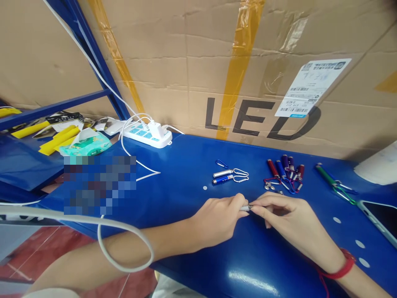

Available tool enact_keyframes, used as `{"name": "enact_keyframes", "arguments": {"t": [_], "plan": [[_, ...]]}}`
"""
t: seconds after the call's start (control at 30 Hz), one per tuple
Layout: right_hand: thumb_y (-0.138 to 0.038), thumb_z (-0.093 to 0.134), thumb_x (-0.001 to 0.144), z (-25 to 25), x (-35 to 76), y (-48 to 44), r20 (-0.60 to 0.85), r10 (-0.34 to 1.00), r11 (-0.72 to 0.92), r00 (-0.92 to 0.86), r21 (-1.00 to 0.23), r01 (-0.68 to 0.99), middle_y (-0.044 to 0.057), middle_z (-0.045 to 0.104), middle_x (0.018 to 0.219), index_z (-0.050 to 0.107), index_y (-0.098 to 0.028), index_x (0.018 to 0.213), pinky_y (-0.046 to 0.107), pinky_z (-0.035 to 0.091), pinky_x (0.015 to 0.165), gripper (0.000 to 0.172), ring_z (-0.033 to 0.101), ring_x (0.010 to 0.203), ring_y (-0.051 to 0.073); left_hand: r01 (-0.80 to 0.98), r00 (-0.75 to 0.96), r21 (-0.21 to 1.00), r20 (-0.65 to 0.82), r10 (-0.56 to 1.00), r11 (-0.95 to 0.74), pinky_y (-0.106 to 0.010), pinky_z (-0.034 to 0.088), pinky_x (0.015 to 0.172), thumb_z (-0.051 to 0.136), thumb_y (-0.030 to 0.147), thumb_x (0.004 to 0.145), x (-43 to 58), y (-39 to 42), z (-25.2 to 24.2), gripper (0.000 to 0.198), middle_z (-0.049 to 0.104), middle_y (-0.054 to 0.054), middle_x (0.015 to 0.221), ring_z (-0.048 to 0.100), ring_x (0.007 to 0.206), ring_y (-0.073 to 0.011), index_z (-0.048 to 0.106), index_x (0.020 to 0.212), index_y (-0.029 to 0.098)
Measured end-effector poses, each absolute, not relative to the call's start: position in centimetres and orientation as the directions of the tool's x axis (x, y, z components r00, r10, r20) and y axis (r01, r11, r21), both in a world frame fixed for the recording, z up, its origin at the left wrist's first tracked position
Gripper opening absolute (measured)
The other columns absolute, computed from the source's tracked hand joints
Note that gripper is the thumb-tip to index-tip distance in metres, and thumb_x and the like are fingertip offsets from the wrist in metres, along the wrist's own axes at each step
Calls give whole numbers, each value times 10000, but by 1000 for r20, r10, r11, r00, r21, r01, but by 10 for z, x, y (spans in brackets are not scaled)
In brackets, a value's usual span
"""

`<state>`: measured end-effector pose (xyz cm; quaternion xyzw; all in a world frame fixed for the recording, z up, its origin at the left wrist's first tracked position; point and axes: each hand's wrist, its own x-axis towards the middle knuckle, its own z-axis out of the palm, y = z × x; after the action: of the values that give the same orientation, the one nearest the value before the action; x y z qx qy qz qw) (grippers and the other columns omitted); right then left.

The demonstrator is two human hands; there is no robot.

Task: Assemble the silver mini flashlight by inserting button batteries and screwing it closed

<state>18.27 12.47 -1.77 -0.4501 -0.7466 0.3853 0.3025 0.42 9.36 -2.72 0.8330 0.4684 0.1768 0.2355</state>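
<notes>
My left hand is closed round a small silver cylinder, whose end sticks out between thumb and forefinger. The fingertips of my right hand pinch a tiny dark piece at that end, too small to name. Beyond my hands, a silver flashlight and a blue flashlight with carabiners lie side by side, near a loose blue carabiner. Several red, blue and purple flashlights are grouped to the right, beside small button cells.
The blue table holds a white power strip with cables, a green flashlight, a phone and a white roll. Yellow packages lie left. A large cardboard box stands behind. A white cable loops over my left forearm.
</notes>
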Motion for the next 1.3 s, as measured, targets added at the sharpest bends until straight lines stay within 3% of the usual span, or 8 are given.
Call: {"name": "enact_keyframes", "arguments": {"t": [0.13, 0.5, 0.67, 0.87, 1.0, 1.13, 1.3], "plan": [[-459, 621, 728, -15, 183, 126, 38, 898, 241, -438, -876, 418, 32, 615, 644, 694, -172, 687, 196, 433, 391, 299, 483, 401, 76, 692, 522, 530, 103, 847, -490, -275, 501, 686, 266, 250, 922, 3, 95, -27, 112, 635, -50, 1053, 628, 950, -213, 352, 871, 200], [-492, 668, 662, -14, 187, 134, -150, 847, 101, -510, -896, 432, 39, 617, 652, 711, -169, 719, 195, 427, 418, 331, 493, 448, 85, 663, 498, 618, 58, 865, -423, -225, 459, 619, 301, 272, 918, 2, 93, -23, 91, 642, -13, 986, 647, 849, -181, 361, 891, 211], [-475, 669, 668, -9, 189, 133, -133, 855, 128, -501, -883, 452, 34, 623, 666, 727, -190, 770, 193, 433, 437, 308, 498, 467, 87, 669, 487, 606, 79, 870, -430, -213, 456, 622, 302, 290, 918, 3, 91, -20, 127, 655, -10, 964, 652, 839, -177, 397, 908, 207], [-479, 664, 669, -8, 191, 133, -116, 851, 139, -512, -891, 432, 46, 628, 687, 733, -195, 780, 205, 442, 421, 313, 499, 454, 90, 747, 457, 506, 79, 886, -431, -205, 420, 559, 312, 323, 913, 3, 89, -14, 183, 675, 13, 911, 662, 782, -180, 451, 973, 220], [-454, 644, 702, -8, 188, 133, -35, 865, 187, -500, -902, 388, 40, 605, 633, 733, -190, 763, 198, 432, 403, 285, 485, 426, 81, 698, 390, 612, 111, 914, -372, -185, 422, 617, 366, 323, 900, 1, 92, -15, 170, 670, 37, 938, 649, 804, -138, 486, 999, 254], [-386, 669, 698, -10, 183, 130, 48, 894, 206, -446, -927, 313, 33, 588, 642, 723, -174, 747, 190, 438, 399, 225, 497, 417, 73, 602, 326, 740, 116, 938, -300, -157, 393, 560, 443, 311, 872, 1, 97, -20, 116, 649, 62, 765, 601, 643, -83, 527, 890, 233], [-369, 683, 686, -16, 179, 127, 87, 906, 203, -413, -948, 246, 23, 577, 648, 697, -157, 690, 186, 443, 379, 213, 505, 388, 66, 593, 348, 683, 259, 901, -426, -160, 396, 582, 431, 225, 873, 2, 99, -29, 179, 602, 31, 711, 561, 638, -78, 514, 721, 178]]}}
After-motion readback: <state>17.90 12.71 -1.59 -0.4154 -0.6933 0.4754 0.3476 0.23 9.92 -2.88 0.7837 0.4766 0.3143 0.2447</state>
